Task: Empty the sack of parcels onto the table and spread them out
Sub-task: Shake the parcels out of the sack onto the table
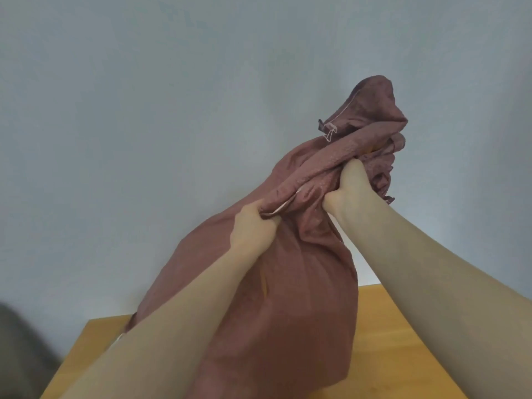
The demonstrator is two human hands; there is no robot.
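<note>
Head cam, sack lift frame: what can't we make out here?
- Parcels: none visible; the sack cloth hides any contents.
- Sack's lower end: cut off by the bottom edge.
- Fingers of left hand and right hand: buried in bunched cloth.
- Table: mostly covered by sack and forearms.
- Dark shape at bottom left: blurred, unidentifiable.

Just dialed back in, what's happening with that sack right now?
A person is holding the reddish-brown sack up over the wooden table with both hands. The left hand grips a fold of the fabric lower down, and the right hand clutches the bunched cloth higher up, near the raised end. The sack's lower part hangs down toward the tabletop. No parcels are visible on the table in this view, so the emptying does not look done yet.
</note>
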